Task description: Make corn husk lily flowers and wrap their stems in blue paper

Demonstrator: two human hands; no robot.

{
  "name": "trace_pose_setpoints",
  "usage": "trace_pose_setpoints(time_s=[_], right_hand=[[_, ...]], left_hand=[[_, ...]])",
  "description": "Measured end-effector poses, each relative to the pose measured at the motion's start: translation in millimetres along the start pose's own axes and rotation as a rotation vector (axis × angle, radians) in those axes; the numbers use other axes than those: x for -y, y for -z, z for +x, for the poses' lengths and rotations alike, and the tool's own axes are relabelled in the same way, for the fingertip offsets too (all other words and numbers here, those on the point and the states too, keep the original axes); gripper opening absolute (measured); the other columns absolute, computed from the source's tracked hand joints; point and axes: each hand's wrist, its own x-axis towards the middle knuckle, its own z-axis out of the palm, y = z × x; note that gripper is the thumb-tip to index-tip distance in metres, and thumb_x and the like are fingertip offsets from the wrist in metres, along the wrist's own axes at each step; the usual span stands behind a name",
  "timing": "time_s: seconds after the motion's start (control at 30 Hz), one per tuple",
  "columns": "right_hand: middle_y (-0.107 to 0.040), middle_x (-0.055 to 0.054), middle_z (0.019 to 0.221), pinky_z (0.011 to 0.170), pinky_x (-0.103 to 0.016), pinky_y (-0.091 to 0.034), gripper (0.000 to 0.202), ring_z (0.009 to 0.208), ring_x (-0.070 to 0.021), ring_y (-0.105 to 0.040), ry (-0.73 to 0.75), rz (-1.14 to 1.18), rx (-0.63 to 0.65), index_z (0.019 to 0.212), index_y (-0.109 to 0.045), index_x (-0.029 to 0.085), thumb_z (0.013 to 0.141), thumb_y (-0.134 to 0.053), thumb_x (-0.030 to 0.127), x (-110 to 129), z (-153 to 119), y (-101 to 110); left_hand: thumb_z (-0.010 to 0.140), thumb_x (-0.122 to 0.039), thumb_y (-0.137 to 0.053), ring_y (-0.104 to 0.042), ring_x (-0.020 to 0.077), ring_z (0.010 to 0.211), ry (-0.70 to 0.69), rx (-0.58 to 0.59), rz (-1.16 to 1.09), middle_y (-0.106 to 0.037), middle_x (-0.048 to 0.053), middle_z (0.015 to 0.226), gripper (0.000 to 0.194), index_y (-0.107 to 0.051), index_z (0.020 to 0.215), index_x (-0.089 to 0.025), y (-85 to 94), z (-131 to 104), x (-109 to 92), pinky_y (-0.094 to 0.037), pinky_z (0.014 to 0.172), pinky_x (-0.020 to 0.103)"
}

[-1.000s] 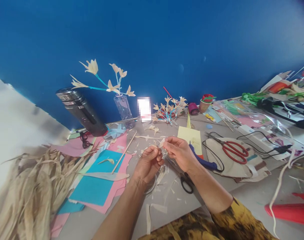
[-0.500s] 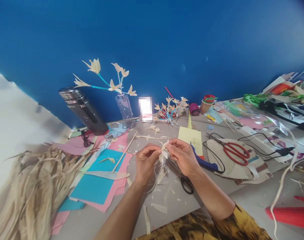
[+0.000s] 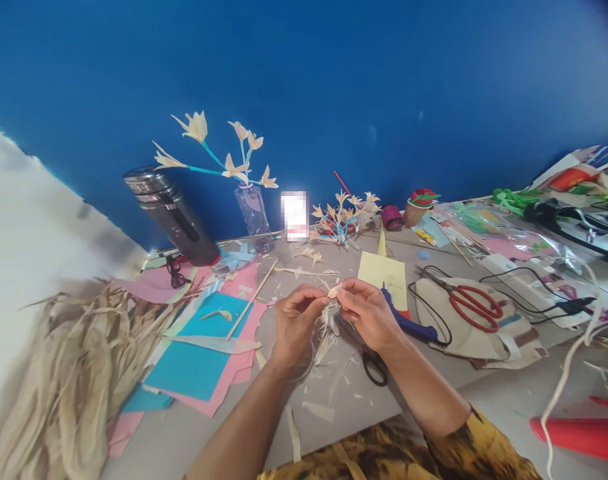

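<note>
Between my fingertips is a small pale piece of dried husk (image 3: 333, 292). My left hand (image 3: 300, 319) pinches it from the left, and my right hand (image 3: 367, 310) pinches it from the right. Fingers cover most of the piece, so its full shape is hidden. Below the hands lie loose husk scraps (image 3: 326, 347) and black-handled scissors (image 3: 375, 369), partly covered by my right hand and wrist. A blue glue gun (image 3: 414, 327) rests just right of my right hand, beside a yellow paper (image 3: 384, 275).
Left are dried husks (image 3: 79, 387), blue sheets (image 3: 189, 363) and a dark flask (image 3: 171, 217). Husk flowers stand in a clear bottle (image 3: 254, 217); more flowers (image 3: 341, 217) sit behind my hands. Red-handled scissors (image 3: 477, 308) lie on a cloth (image 3: 434, 300), near a power strip (image 3: 529, 287).
The pale husk piece stood up between my fingers before; now it is folded or pressed lower and less of it shows. The view has shifted slightly. Both hands keep their pinch.
</note>
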Motion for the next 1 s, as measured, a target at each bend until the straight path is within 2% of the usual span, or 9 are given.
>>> trace_pose_setpoints(time_s=[0.27,0.4,0.57,0.63,0.73,0.8,0.87,0.93,1.0], right_hand=[[-0.049,0.003,0.063,0.043,-0.019,-0.020,0.033,0.053,-0.0057,-0.032,-0.018,0.012,0.002,0.072,-0.069,0.018,0.063,-0.091,0.040,2,0,-1],[-0.050,0.003,0.063,0.043,-0.019,-0.019,0.032,0.053,-0.0059,-0.032,-0.014,0.000,0.010,0.072,-0.069,0.018,0.064,-0.090,0.040,1,-1,0],[-0.055,0.002,0.066,0.045,-0.021,-0.019,0.030,0.051,-0.0062,-0.031,-0.014,-0.088,0.004,0.081,-0.073,0.018,0.068,-0.086,0.042,2,1,8],[-0.059,0.001,0.068,0.046,-0.022,-0.024,0.028,0.052,-0.0078,-0.035,0.031,-0.273,-0.039,0.085,-0.075,0.018,0.073,-0.080,0.043,3,1,14],[-0.065,-0.001,0.071,0.055,-0.026,-0.036,0.017,0.058,-0.0124,-0.047,0.159,-0.764,-0.050,0.084,-0.074,0.019,0.082,-0.067,0.033,6,-4,24],[-0.069,-0.002,0.079,0.066,-0.028,-0.040,0.011,0.069,-0.0155,-0.056,0.204,-1.103,0.038,0.083,-0.073,0.020,0.085,-0.063,0.025,7,-12,28],[-0.070,-0.003,0.087,0.071,-0.029,-0.040,0.008,0.080,-0.0184,-0.060,0.183,-1.389,0.140,0.085,-0.073,0.022,0.085,-0.064,0.022,6,-22,29],[-0.069,-0.005,0.092,0.072,-0.029,-0.039,0.007,0.089,-0.0212,-0.061,0.143,-1.606,0.187,0.091,-0.073,0.023,0.086,-0.069,0.027,4,-30,29],[-0.067,-0.007,0.096,0.070,-0.028,-0.038,0.013,0.093,-0.0225,-0.061,0.123,-1.726,0.194,0.095,-0.072,0.023,0.087,-0.071,0.032,-1,-33,28]], left_hand=[[0.066,-0.026,-0.082,-0.048,0.0101,0.056,0.112,0.043,-0.073,-0.064,-0.001,0.066,0.011,-0.074,0.069,-0.020,-0.4,1,0,-0.040,0.058,0.025],[0.067,-0.026,-0.082,-0.048,0.0095,0.056,0.118,0.077,-0.117,-0.062,-0.002,0.065,0.011,-0.073,0.068,-0.020,0.5,2,3,-0.039,0.057,0.025],[0.068,-0.028,-0.082,-0.048,0.0102,0.056,0.180,0.127,-0.191,-0.058,-0.001,0.061,0.016,-0.070,0.066,-0.018,3.3,3,5,-0.039,0.058,0.026],[0.067,-0.028,-0.082,-0.048,0.0099,0.055,0.244,0.112,-0.271,-0.056,-0.002,0.059,0.017,-0.069,0.069,-0.018,4.5,4,6,-0.040,0.059,0.025],[0.066,-0.025,-0.082,-0.047,0.0088,0.053,0.298,0.072,-0.399,-0.055,-0.004,0.056,0.016,-0.068,0.071,-0.019,5.9,7,7,-0.040,0.060,0.025],[0.066,-0.021,-0.081,-0.047,0.0083,0.053,0.294,0.062,-0.458,-0.054,-0.005,0.054,0.015,-0.067,0.070,-0.019,6.4,9,7,-0.039,0.059,0.025],[0.065,-0.020,-0.080,-0.047,0.0082,0.052,0.290,0.058,-0.491,-0.053,-0.005,0.053,0.016,-0.065,0.069,-0.019,6.6,10,6,-0.038,0.059,0.024],[0.065,-0.021,-0.080,-0.047,0.0081,0.052,0.294,0.049,-0.504,-0.053,-0.005,0.055,0.017,-0.063,0.068,-0.019,6.5,11,5,-0.038,0.058,0.025],[0.065,-0.023,-0.080,-0.047,0.0079,0.052,0.298,0.047,-0.509,-0.053,-0.005,0.056,0.019,-0.063,0.068,-0.019,6.3,11,4,-0.038,0.058,0.025]])
